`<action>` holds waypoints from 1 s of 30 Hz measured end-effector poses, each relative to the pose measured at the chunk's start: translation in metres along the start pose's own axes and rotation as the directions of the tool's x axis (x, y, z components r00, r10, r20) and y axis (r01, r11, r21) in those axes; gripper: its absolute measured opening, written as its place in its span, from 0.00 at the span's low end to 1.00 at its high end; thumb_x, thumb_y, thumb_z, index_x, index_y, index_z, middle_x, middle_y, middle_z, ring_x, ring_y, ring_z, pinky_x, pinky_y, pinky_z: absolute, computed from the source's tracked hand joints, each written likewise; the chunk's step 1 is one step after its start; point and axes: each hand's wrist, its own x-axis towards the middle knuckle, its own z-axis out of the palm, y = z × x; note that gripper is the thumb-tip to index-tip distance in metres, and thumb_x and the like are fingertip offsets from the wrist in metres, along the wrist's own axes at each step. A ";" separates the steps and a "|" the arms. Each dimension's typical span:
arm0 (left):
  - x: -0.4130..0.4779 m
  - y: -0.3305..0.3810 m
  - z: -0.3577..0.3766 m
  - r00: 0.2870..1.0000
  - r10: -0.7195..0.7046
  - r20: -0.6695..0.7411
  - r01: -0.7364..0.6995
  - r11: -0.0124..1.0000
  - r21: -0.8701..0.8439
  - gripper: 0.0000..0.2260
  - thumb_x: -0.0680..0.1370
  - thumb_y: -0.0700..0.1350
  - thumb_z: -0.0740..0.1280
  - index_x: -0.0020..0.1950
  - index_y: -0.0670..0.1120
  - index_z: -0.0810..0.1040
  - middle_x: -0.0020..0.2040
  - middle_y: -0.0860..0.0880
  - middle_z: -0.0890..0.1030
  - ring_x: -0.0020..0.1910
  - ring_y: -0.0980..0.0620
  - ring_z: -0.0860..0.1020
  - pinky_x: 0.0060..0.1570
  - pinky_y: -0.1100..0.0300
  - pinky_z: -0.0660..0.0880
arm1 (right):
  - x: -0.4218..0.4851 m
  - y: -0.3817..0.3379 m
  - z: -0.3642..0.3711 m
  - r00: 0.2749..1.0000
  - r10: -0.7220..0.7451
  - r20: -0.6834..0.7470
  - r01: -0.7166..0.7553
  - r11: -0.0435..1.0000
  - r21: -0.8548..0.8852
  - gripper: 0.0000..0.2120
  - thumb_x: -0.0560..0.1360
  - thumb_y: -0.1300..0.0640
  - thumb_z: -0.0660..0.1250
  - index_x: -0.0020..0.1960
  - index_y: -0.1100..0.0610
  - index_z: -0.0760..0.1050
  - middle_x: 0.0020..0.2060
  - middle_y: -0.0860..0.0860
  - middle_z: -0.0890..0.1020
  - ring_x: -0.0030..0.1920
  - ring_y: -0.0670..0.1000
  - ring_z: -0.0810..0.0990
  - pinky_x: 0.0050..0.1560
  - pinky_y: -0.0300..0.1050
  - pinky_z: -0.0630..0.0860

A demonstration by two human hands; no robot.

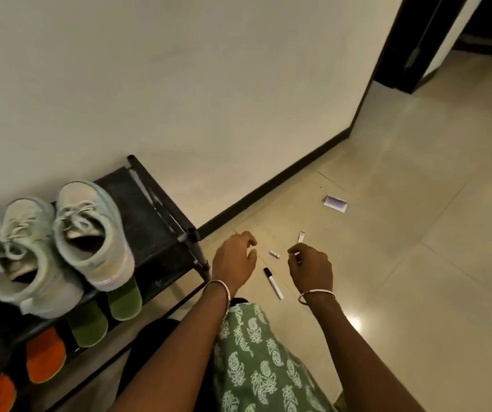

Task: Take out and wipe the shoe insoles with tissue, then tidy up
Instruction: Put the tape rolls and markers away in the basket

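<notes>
Open tiled floor (417, 233) stretches right. The black shoe rack (155, 221) stands against the wall at left, with the pale sneakers (60, 242) on top; their insoles cannot be made out. Near its corner post the left hand (233, 257) hovers, fingers loosely curled and holding nothing. The right hand (310, 267) pinches a small white slip (300, 237). A marker (273, 282) lies on the floor between them.

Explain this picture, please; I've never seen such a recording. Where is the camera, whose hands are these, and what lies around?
No machine here: a person wears one camera on the head, looking down at their bare hands. The left hand hangs loosely curled, apparently empty. The right hand seems to pinch a small white piece. On the floor lie a marker, a small white tube and a folded paper. Pale sneakers sit on a dark shoe rack.
</notes>
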 end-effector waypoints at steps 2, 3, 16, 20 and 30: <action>0.014 -0.012 0.012 0.994 -0.062 0.085 0.063 0.998 -0.009 0.07 0.78 0.46 0.70 0.55 0.50 0.80 0.52 0.51 0.83 0.50 0.52 0.81 0.49 0.58 0.78 | 0.005 0.020 0.012 0.998 0.056 0.033 -0.056 0.998 -0.002 0.08 0.76 0.57 0.66 0.51 0.52 0.82 0.43 0.53 0.85 0.47 0.57 0.82 0.45 0.47 0.76; 0.023 -0.017 0.020 0.991 -0.090 0.103 0.091 0.996 -0.005 0.06 0.78 0.46 0.70 0.55 0.50 0.81 0.51 0.52 0.84 0.49 0.52 0.81 0.47 0.59 0.77 | 0.008 0.030 0.020 0.995 0.088 0.049 -0.088 0.996 -0.002 0.08 0.76 0.58 0.66 0.51 0.52 0.82 0.43 0.52 0.85 0.47 0.57 0.82 0.45 0.47 0.75; 0.120 -0.072 0.171 0.878 -0.285 0.383 0.242 0.957 0.157 0.08 0.81 0.46 0.64 0.57 0.49 0.79 0.57 0.46 0.82 0.56 0.42 0.80 0.51 0.55 0.76 | 0.054 0.128 0.140 0.915 0.379 0.138 -0.375 0.926 -0.051 0.07 0.76 0.56 0.66 0.51 0.50 0.81 0.42 0.50 0.84 0.45 0.54 0.83 0.44 0.45 0.77; 0.123 -0.099 0.239 0.812 -0.291 0.506 0.176 0.949 0.263 0.09 0.83 0.48 0.60 0.60 0.48 0.77 0.58 0.45 0.81 0.57 0.42 0.79 0.53 0.53 0.75 | 0.082 0.166 0.181 0.895 0.432 0.112 -0.425 0.901 -0.087 0.08 0.76 0.57 0.65 0.51 0.50 0.81 0.43 0.50 0.85 0.45 0.54 0.83 0.42 0.42 0.73; 0.119 -0.143 0.351 0.646 -0.525 0.554 0.521 0.834 0.183 0.15 0.82 0.56 0.61 0.61 0.47 0.77 0.60 0.44 0.80 0.60 0.42 0.78 0.57 0.51 0.76 | 0.162 0.222 0.262 0.908 0.321 0.268 -0.305 0.947 -0.102 0.24 0.75 0.61 0.67 0.70 0.53 0.70 0.59 0.58 0.78 0.59 0.59 0.78 0.55 0.47 0.73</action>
